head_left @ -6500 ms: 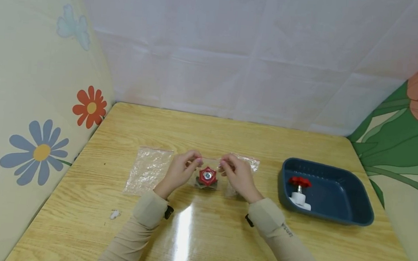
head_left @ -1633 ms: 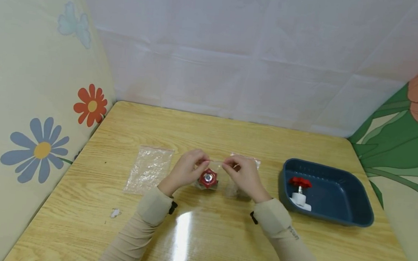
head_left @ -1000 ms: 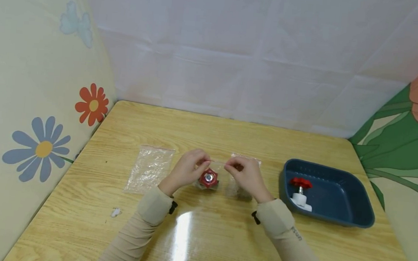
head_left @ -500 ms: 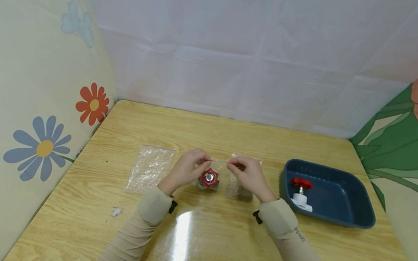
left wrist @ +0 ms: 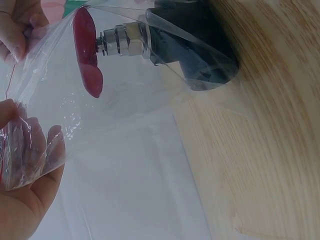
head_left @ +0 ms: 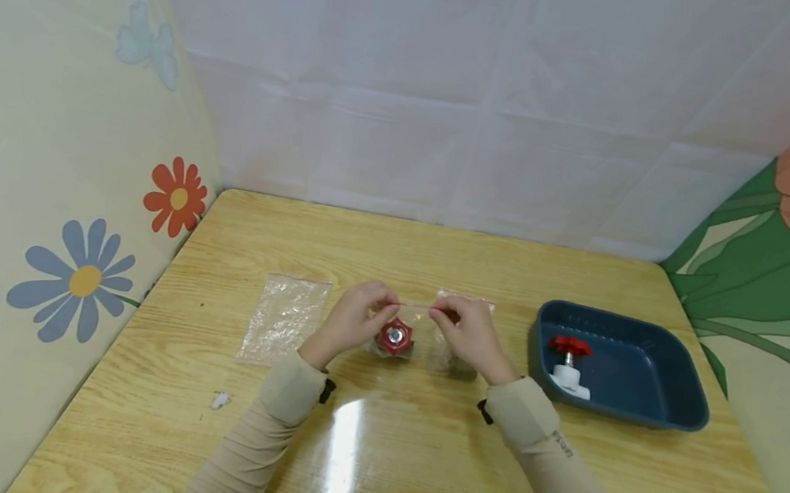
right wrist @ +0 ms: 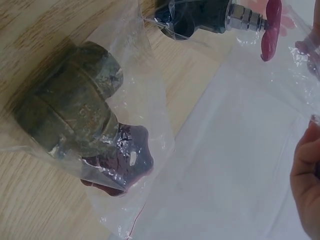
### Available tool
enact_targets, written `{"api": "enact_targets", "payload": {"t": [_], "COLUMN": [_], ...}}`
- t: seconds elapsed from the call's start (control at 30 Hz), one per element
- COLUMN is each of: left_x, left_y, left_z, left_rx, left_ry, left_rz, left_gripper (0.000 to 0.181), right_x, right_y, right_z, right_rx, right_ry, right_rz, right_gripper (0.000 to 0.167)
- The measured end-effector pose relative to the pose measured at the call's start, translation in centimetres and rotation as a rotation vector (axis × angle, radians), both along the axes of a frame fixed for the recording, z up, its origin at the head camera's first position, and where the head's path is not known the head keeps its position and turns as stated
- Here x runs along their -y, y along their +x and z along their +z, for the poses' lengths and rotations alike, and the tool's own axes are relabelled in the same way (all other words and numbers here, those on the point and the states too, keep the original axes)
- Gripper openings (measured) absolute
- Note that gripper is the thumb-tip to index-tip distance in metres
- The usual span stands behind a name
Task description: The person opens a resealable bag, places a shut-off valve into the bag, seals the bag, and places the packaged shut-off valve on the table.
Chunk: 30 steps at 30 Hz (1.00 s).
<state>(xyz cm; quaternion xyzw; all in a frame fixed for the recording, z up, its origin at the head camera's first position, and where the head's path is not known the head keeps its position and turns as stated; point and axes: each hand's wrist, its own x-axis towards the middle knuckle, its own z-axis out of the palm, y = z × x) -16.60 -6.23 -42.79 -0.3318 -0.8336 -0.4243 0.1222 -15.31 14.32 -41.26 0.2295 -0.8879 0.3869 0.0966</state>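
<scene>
My left hand (head_left: 356, 317) and right hand (head_left: 466, 331), apart at mid-frame, each pinch the red-lined edge (head_left: 416, 306) of a clear bag (left wrist: 70, 120) holding a red-handled valve (head_left: 395, 336); their fingertips sit slightly wider than a second ago, so work appears centred on that edge. Beyond: second bagged valve (right wrist: 75, 105), right of centre; flat bag (head_left: 283, 320), left; blue tray (head_left: 625, 377) with white valve (head_left: 567, 378), far right.

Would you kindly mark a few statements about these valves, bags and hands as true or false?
1. The left hand and right hand pinch the clear bag around the dark valve. True.
2. The blue tray stands left of both hands. False: the blue tray stands to their right.
3. The white valve in the blue tray has a red handle. True.
4. The leftmost bag contains a valve. False: the leftmost bag lies flat, with no valve inside.
</scene>
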Motion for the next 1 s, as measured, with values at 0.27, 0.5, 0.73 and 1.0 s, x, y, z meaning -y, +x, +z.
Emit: {"api": "enact_targets", "payload": {"t": [0.27,0.5,0.73,1.0], "left_x": [-0.08,-0.05,-0.08,-0.16], "left_y": [0.01,0.10,0.11,0.12], "left_z": [0.01,0.06,0.12,0.15], "left_rx": [-0.005,-0.013,-0.013,-0.007], "left_ry": [-0.008,-0.002,-0.008,-0.021], "left_rz": [0.001,-0.001,-0.007,0.000], "left_gripper": [0.004,0.004,0.004,0.004], "right_x": [-0.09,-0.20,0.01,0.41], "right_y": [-0.08,-0.31,-0.35,-0.31], "right_z": [-0.01,0.05,0.11,0.10], "right_rx": [-0.029,-0.002,0.020,-0.008], "right_ry": [-0.023,-0.040,-0.051,0.010], "right_rz": [0.038,0.085,0.109,0.084], "right_gripper": [0.005,0.006,0.006,0.005]}}
